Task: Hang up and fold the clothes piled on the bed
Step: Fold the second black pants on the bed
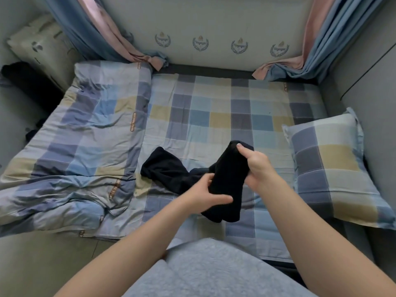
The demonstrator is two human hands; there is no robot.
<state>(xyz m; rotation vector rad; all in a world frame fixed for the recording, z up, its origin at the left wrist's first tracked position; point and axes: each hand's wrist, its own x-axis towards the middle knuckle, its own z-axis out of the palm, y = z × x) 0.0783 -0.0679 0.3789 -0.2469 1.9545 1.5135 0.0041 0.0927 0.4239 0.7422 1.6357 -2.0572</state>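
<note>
- Two hands hold our black garment at centre frame, lifted just above the bed; its long axis runs from upper right down to lower centre.
- Our right hand has its fingers curled round the upper end, and our left hand pinches the middle.
- Its dark tail lies on the sheet to the left, nearer our left hand.

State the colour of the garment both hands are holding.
The garment is plain black, with no visible pattern; the head view shows it.
</note>
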